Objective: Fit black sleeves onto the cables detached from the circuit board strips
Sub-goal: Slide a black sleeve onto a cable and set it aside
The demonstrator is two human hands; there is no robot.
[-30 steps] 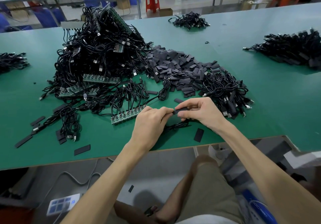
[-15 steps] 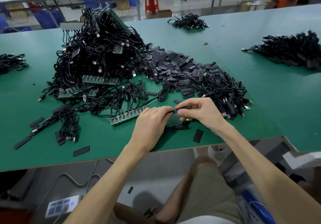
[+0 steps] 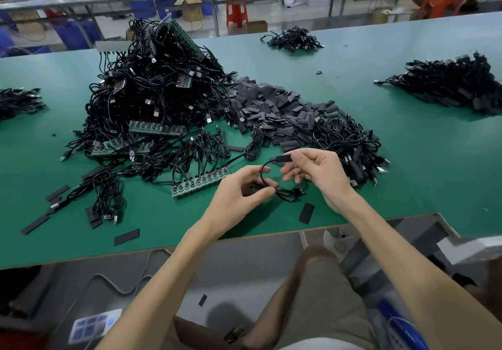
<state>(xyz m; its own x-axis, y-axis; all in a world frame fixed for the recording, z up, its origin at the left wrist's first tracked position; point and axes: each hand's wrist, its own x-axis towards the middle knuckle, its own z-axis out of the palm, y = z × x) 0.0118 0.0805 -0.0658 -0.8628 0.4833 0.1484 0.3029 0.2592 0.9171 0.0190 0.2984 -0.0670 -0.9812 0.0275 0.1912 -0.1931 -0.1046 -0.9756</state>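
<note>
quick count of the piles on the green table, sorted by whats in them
cables tangled with circuit board strips: 1
cables only: 4
black sleeves: 1
total: 6

We see a green-surfaced worktop [image 3: 434, 173]. In the upper left of the frame it carries a tall heap of black cables [image 3: 152, 97] tangled with green circuit board strips [image 3: 157, 129]. A pile of flat black sleeves [image 3: 274, 110] lies at centre, and below it one single green board strip [image 3: 201, 184]. Loose black sleeves [image 3: 126, 237] lie at lower left, and a further black cable heap [image 3: 448, 83] at right.
</note>
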